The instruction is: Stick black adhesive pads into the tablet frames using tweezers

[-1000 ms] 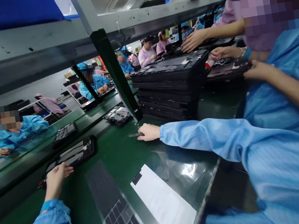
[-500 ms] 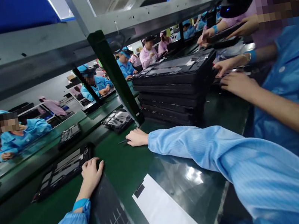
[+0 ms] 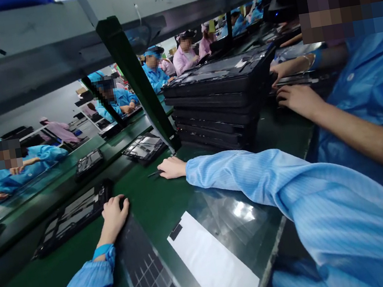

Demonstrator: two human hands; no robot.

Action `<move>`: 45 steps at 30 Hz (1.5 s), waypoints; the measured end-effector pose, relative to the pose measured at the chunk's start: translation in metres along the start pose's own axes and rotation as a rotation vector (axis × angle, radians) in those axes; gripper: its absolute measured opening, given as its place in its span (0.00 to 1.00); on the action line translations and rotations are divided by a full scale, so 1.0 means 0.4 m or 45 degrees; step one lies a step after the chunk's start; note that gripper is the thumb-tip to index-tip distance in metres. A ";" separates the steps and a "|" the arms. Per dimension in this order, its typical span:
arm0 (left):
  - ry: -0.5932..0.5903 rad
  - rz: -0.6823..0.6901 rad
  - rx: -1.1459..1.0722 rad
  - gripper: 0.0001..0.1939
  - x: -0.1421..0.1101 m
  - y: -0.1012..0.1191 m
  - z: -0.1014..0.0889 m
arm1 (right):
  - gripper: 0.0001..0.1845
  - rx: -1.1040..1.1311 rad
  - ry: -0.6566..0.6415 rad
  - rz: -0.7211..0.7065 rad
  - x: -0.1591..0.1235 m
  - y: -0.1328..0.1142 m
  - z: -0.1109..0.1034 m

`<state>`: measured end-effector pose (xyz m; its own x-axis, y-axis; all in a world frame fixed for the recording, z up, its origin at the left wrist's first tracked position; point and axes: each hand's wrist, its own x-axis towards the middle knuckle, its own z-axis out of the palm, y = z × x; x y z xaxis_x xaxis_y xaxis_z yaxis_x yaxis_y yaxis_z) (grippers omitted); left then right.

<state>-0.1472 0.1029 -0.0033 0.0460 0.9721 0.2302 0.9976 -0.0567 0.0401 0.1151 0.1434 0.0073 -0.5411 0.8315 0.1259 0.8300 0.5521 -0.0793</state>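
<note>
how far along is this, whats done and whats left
Looks done: the stack of black casings seems finished, though that can't be confirmed from here. In hand: the right hand seems to hold a thin tool, and the left hand rests beside an open casing. Left: that casing and two others still show their insides.

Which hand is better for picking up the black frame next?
Probably the left hand: it rests beside the black frame. The right hand is farther away, by a thin tool.

Thin dark object (image 3: 154,173), too small to name
</note>
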 end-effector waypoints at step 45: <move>0.010 -0.346 -0.724 0.40 0.145 0.167 0.004 | 0.19 1.012 0.279 0.767 0.224 0.041 0.000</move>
<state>-0.0778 0.1557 0.0111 -0.2080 0.9671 0.1463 0.7898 0.0779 0.6084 0.0803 0.2272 0.0171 0.0397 0.9990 0.0201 0.5826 -0.0068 -0.8127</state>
